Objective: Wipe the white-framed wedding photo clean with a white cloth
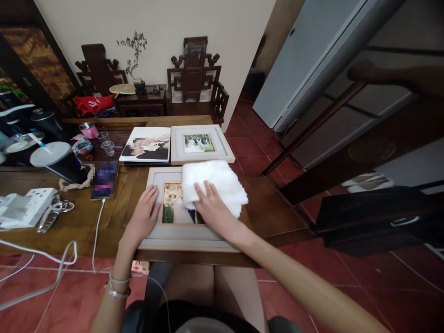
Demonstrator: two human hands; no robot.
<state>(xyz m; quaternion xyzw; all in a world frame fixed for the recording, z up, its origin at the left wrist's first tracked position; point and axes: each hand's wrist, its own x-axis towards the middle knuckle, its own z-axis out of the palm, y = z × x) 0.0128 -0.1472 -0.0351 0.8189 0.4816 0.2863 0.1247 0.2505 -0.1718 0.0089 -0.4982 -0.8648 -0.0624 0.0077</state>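
A pale framed photo (180, 233) lies flat at the near edge of the wooden table (132, 185). My left hand (144, 215) rests flat on the frame's left side, fingers stretched out. My right hand (211, 206) presses a white cloth (217, 185) onto the glass, fingers flat on the cloth's lower edge. The cloth covers the frame's upper right part and hides part of the picture. Behind it lie a second framed photo (200, 143) and an unframed photo print (146, 144).
On the table's left are a phone (104, 179) on a white cable, a lidded dark cup (57, 162), a white power strip (29, 206), keys and small cups. Carved wooden chairs (194, 76) stand by the wall. A dark door (364, 152) is at right.
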